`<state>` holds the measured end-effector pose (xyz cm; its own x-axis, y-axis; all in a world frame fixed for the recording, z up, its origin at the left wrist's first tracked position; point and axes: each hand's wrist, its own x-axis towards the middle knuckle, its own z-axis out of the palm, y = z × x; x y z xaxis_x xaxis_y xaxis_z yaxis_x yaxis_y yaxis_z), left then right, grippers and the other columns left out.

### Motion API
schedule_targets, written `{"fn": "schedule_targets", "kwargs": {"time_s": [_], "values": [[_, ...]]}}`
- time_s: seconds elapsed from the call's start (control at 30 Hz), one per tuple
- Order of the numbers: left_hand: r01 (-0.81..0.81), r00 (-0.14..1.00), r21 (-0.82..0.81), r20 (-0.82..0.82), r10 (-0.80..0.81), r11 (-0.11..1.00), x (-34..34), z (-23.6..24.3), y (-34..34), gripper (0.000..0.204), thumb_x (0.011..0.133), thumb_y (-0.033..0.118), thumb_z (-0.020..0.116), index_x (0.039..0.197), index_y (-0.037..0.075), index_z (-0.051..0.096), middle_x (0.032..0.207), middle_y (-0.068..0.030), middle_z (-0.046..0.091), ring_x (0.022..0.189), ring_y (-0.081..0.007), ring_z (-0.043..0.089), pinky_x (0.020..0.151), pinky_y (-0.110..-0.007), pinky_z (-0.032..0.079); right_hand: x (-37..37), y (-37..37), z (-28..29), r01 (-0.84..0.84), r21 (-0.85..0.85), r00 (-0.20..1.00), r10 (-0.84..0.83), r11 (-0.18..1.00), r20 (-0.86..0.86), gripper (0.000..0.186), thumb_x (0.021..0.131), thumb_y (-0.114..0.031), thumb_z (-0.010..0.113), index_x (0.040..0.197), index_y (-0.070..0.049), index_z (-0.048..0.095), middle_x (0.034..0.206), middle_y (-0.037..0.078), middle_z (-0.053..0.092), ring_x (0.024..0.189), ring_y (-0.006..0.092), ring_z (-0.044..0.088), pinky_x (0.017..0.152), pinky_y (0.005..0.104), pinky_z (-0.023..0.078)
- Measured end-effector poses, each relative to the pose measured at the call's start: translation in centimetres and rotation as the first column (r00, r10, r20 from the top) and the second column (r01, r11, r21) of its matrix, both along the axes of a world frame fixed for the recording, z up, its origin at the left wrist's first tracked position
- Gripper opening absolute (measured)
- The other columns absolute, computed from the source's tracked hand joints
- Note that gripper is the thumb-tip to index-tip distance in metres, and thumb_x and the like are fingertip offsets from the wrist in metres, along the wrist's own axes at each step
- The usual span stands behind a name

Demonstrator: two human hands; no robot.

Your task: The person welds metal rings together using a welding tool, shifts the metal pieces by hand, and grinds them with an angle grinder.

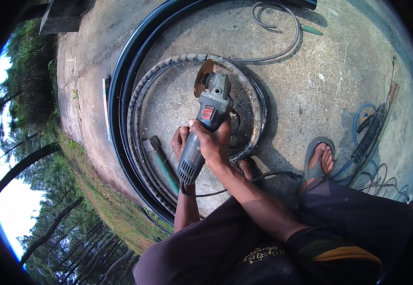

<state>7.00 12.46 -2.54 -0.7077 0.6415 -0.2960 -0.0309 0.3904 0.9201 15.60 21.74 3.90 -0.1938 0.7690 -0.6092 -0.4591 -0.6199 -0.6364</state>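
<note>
An angle grinder [211, 111] with a grey-black body, red switch and thin brown disc [203, 79] is in my right hand [214, 142]. The fingers of that hand wrap round its body, the thumb lying below the switch. Left of the grinder's body, my left hand [179, 140] has its thumb and fingers drawn together; part of it is hidden behind the grinder. Whatever it pinches, if anything, does not show. The grinder's head is over a ribbed, worn hose coil [253, 90] on the concrete. Whether the disc spins cannot be told.
A large black curved strip [117, 90] bends round the coil's left side. Inside lies a green-handled tool [164, 166] with a dark head. A grey cable [292, 45] with a green end [311, 30] lies beyond. My sandalled foot [321, 159] is right, near blue hoses [358, 123].
</note>
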Motion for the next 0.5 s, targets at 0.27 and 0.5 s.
{"fn": "schedule_targets", "kwargs": {"time_s": [0.27, 0.5], "values": [[0.009, 0.995, -0.045, -0.101, -0.013, 0.999, 0.2, 0.6, 0.5, 0.046, 0.110, 0.039, 0.050, 0.080, 0.006, 0.058, 0.070, 0.0029, 0.053, 0.065, -0.0038, 0.045, 0.055, -0.024, 0.038, -0.6, 0.2, 0.7, 0.098, -0.066, 0.987, -0.105, 0.993, -0.124, 0.046, 0.082, 0.000, 0.076, 0.118, -0.003, 0.049, 0.098, 0.005, 0.059, 0.082, 0.0134, 0.064, 0.074, 0.0312, 0.055], [-0.070, 0.998, -0.043, 0.001, 0.070, 0.997, 0.9, 0.4, 0.4, 0.047, 0.110, 0.040, 0.050, 0.077, 0.007, 0.054, 0.070, 0.0032, 0.051, 0.066, -0.0051, 0.044, 0.056, -0.027, 0.037, -0.5, 0.2, 0.0, 0.104, -0.104, 0.983, -0.118, 0.989, -0.141, 0.044, 0.083, 0.003, 0.076, 0.117, -0.004, 0.048, 0.093, 0.005, 0.060, 0.074, 0.0137, 0.064, 0.065, 0.0303, 0.055]]}}
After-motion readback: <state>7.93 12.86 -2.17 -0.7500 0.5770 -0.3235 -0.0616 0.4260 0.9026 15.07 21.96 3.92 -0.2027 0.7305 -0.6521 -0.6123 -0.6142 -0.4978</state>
